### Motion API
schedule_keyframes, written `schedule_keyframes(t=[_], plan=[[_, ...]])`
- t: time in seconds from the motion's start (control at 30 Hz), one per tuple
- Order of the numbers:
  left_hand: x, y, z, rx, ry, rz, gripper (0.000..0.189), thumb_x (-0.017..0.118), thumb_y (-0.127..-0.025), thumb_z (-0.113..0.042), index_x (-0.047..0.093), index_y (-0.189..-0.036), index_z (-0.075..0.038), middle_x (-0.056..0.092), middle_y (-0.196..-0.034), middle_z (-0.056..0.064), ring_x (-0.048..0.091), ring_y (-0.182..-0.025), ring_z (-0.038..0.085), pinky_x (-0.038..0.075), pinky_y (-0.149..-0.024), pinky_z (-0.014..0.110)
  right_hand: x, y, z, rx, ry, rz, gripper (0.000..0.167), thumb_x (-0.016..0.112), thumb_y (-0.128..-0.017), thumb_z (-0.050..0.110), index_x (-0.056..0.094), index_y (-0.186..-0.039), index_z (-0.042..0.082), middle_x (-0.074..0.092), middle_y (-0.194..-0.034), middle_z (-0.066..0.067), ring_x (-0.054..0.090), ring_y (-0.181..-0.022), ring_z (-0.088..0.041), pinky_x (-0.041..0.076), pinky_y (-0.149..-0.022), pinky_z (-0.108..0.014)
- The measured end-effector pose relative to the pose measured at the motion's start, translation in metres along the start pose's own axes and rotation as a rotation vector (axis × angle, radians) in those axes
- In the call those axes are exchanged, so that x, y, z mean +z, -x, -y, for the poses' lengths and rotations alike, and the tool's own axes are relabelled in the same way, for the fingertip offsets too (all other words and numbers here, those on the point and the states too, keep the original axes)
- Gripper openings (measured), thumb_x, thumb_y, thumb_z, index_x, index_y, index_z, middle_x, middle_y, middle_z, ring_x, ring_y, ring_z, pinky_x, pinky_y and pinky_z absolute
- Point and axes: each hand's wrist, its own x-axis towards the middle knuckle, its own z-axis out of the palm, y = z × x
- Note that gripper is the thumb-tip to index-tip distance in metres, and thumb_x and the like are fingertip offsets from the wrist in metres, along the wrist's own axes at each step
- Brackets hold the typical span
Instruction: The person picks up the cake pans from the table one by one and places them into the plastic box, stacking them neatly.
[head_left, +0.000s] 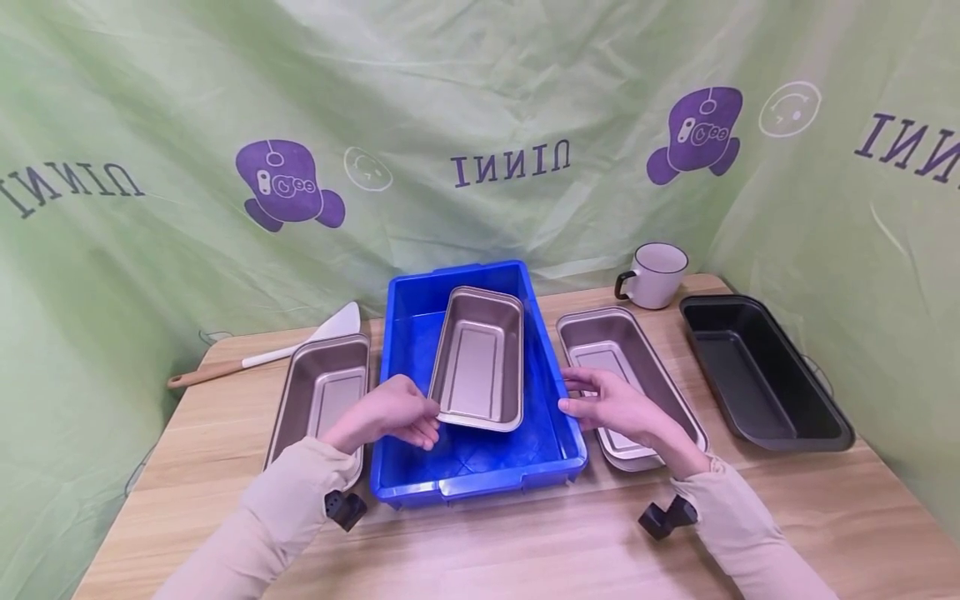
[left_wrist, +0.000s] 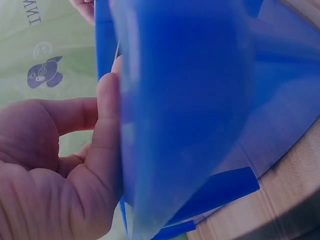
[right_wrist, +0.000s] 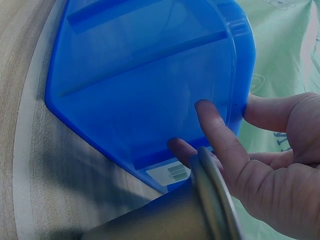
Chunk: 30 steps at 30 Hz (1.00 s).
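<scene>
A blue plastic bin (head_left: 480,482) stands mid-table with a brownish metal loaf pan (head_left: 480,367) inside it, slanted relative to the bin. My left hand (head_left: 393,412) reaches over the bin's left wall and pinches the pan's near left corner. In the left wrist view the blurred bin wall (left_wrist: 185,100) hides part of that contact. At the bin's right side, my right hand (head_left: 611,408) holds the rim, its thumb (right_wrist: 267,114) on the inner side and fingers (right_wrist: 217,125) along the outer wall. Just beneath this hand lies another loaf pan (head_left: 637,358).
Left of the bin are a third loaf pan (head_left: 330,383) and a white spatula (head_left: 341,321) with a wooden handle. A black loaf pan (head_left: 765,375) sits at the right edge of the table (head_left: 510,550). Behind stands a white mug (head_left: 660,275); a green curtain (head_left: 480,83) encloses the table.
</scene>
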Motion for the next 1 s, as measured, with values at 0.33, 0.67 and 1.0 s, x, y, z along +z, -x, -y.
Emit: schedule_keyframes(t=[0.33,0.67,1.0], plan=[[0.004,0.003,-0.004,0.007,-0.149,-0.049,0.025,0.056,-0.092,-0.005,0.063,-0.075,0.011,0.063,-0.056,0.008,0.059,-0.045,0.011,0.055,-0.049,0.025,0.000,-0.001,-0.002,-0.002,0.010,-0.002,0.061,0.057,-0.094,0.004,0.024,-0.141,-0.018,0.036,-0.138,-0.039,0.054,-0.114,-0.041,0.055,-0.083,-0.043],[-0.004,0.006,-0.006,0.056,-0.157,-0.051,0.023,0.059,-0.092,-0.010,0.065,-0.077,0.006,0.064,-0.062,0.009,0.060,-0.048,0.011,0.055,-0.049,0.025,0.000,-0.001,-0.002,0.008,-0.001,-0.008,0.061,0.056,-0.094,0.004,0.024,-0.141,-0.018,0.036,-0.138,-0.039,0.056,-0.112,-0.038,0.055,-0.083,-0.043],[-0.025,0.019,-0.004,0.145,-0.119,-0.001,0.018,0.062,-0.091,-0.015,0.065,-0.085,0.002,0.070,-0.077,0.011,0.064,-0.060,0.013,0.054,-0.054,0.024,-0.001,0.000,-0.002,0.016,0.004,-0.015,0.062,0.057,-0.094,0.004,0.024,-0.142,-0.017,0.035,-0.138,-0.038,0.055,-0.113,-0.038,0.055,-0.084,-0.043]])
